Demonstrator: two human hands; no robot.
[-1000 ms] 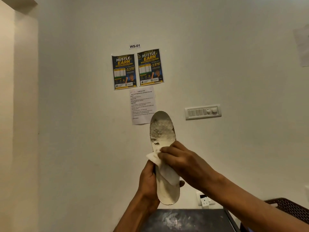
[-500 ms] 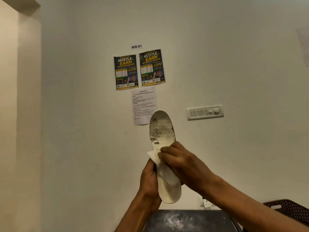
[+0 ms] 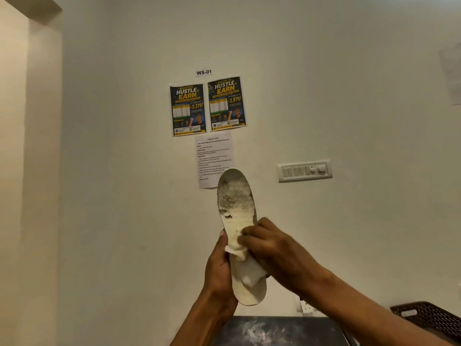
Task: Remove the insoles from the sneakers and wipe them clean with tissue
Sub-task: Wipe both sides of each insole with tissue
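Gripping the insole point(image 3: 235, 196), the left hand point(image 3: 219, 268) steadies it; the right hand point(image 3: 272, 248) clutches tissue point(image 3: 235, 252) against it. Stroke firmly toward the grimy toe.

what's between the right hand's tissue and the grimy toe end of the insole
Nothing visible. The right hand holds the crumpled white tissue on the middle of the worn off-white insole; the grey-stained toe end lies bare above it. The left hand grips the lower edge, out of the way.

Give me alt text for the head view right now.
A left hand grips a worn, stained white foam insole upright while the right hand presses a crumpled white tissue against its middle, before a cream wall.
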